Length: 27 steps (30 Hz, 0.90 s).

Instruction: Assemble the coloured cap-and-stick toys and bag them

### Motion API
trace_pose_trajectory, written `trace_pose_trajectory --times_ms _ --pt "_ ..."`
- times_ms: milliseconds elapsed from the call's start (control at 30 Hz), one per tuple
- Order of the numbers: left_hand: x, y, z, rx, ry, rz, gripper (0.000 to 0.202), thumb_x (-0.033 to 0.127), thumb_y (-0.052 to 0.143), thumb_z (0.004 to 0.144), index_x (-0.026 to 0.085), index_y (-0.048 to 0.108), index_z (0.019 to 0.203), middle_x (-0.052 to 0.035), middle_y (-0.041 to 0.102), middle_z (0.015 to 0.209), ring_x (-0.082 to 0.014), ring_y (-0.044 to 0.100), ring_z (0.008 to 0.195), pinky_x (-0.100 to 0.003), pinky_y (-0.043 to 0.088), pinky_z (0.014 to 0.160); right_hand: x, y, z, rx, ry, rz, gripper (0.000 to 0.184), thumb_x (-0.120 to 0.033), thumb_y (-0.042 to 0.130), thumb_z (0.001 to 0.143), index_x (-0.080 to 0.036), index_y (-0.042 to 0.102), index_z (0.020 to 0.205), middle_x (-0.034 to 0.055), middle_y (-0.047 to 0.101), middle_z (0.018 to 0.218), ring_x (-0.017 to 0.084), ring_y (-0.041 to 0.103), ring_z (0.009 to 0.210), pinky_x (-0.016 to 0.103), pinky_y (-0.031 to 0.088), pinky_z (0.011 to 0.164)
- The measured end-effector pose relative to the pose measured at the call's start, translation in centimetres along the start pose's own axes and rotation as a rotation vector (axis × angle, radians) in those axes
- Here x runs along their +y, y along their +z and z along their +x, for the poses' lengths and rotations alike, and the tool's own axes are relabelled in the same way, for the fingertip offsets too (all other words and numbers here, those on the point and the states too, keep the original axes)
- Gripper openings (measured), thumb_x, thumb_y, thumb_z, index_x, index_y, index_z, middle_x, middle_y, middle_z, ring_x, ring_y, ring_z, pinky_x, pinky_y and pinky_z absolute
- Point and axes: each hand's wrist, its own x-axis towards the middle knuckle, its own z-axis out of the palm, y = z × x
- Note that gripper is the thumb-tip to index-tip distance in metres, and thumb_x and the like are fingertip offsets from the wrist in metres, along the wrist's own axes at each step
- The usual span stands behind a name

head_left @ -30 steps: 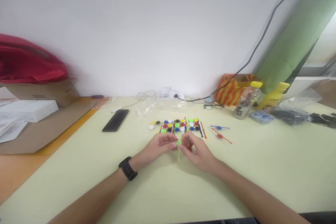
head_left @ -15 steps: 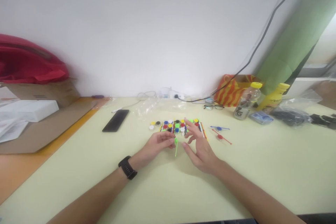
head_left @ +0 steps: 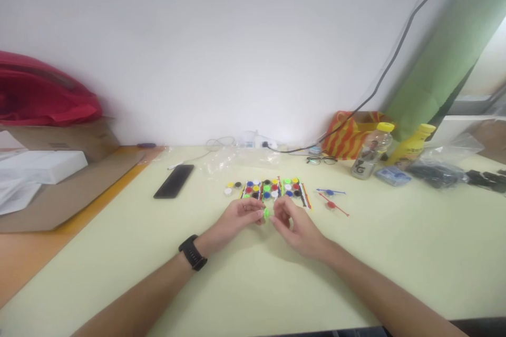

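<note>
My left hand (head_left: pixel 240 217), with a black watch on its wrist, pinches a small bright green round piece (head_left: pixel 266 214) between thumb and fingers. Just to its right is my right hand (head_left: pixel 298 224), fingers curled and the thumb a little apart from them, with nothing seen in its grip. I cannot tell whether it touches the green piece. Behind both hands lie rows of coloured round pieces (head_left: pixel 267 188) on thin coloured sticks, partly hidden by the fingers. On the right lie a blue arrow spinner (head_left: pixel 329 192) and a red arrow spinner (head_left: pixel 331 205).
A black phone (head_left: pixel 174 181) lies to the left. Loose discs (head_left: pixel 228 191) sit left of the rows. Toward the back right stand a clear bottle (head_left: pixel 369 155), a yellow bottle (head_left: pixel 411 147) and a striped bag (head_left: pixel 342 139). Glasses (head_left: pixel 322 160) and a power strip (head_left: pixel 266 143) are near the wall.
My right hand has come closer to the green piece, and its spread fingers have curled in. The green arrow that pointed down from the piece no longer shows. My left hand stays put.
</note>
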Motion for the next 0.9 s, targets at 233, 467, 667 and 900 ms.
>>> trace_pose_trajectory --times_ms 233,467,667,900 --pt "0.5 0.6 -0.2 -0.075 0.000 -0.004 0.029 0.040 0.081 0.087 0.017 0.075 0.103 -0.0093 0.075 0.103 -0.0210 0.070 0.095 -0.034 0.054 0.089 -0.3 -0.1 -0.1 -0.018 0.008 -0.051 0.006 -0.028 0.052 0.102 -0.025 0.047 0.101 -0.0018 0.055 0.080 0.016 0.050 0.067 0.028 0.039 0.060" --pt "0.5 0.6 -0.3 -0.094 -0.006 0.004 0.029 0.038 0.080 0.088 0.018 0.075 0.108 -0.0093 0.075 0.109 -0.0196 0.070 0.095 -0.031 0.055 0.087 -0.7 -0.4 -0.2 -0.078 -0.051 -0.126 0.014 -0.029 0.046 0.106 -0.024 0.055 0.115 0.0006 0.062 0.086 0.017 0.056 0.072 0.029 0.044 0.066" --pt "0.4 0.6 -0.3 -0.109 -0.018 0.013 0.030 0.039 0.080 0.088 0.017 0.074 0.108 -0.0091 0.076 0.105 -0.0194 0.071 0.092 -0.033 0.055 0.089 -0.1 -0.5 -0.2 -0.118 -0.147 -0.247 0.012 -0.021 0.051 0.102 -0.024 0.057 0.111 0.0005 0.064 0.088 0.015 0.055 0.068 0.029 0.043 0.065" --pt "0.7 0.6 -0.4 -0.127 -0.044 0.061 0.040 0.046 0.077 0.090 0.017 0.071 0.117 -0.0111 0.078 0.102 -0.0200 0.071 0.086 -0.032 0.055 0.082 -0.2 -1.2 0.4 -0.043 -0.216 -0.245 0.018 -0.030 0.045 0.107 -0.023 0.060 0.099 0.0050 0.062 0.089 0.019 0.058 0.078 0.030 0.047 0.068"
